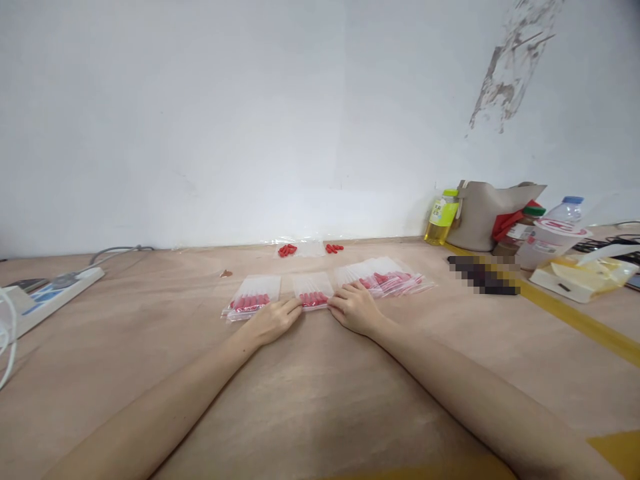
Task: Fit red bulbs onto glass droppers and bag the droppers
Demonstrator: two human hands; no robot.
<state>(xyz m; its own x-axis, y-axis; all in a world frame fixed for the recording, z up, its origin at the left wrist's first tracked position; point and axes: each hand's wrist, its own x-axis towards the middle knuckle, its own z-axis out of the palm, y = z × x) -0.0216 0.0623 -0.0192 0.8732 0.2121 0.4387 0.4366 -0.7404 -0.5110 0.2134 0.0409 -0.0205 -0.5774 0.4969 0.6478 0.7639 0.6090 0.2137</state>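
Note:
A small clear plastic bag (313, 288) with a row of red pieces along its near end lies flat in the middle. At its near left corner, my left hand (274, 321) has its fingers closed on the bag's edge. My right hand (357, 308) pinches the near right corner. Left of it sits a stack of similar filled bags (257, 288). Just beyond my right hand, more filled bags (383, 273) lie fanned and overlapping. Loose red pieces (287, 251) rest on clear plastic near the wall, with a smaller red group (334, 249) to their right.
On the left is a white power strip (63, 297) with cables. A yellow-green bottle (442, 217), a beige bag (487, 217), a jar, a plastic cup (549, 243) and a tissue pack (583, 272) stand on the right. The wall (225, 133) bounds the table behind.

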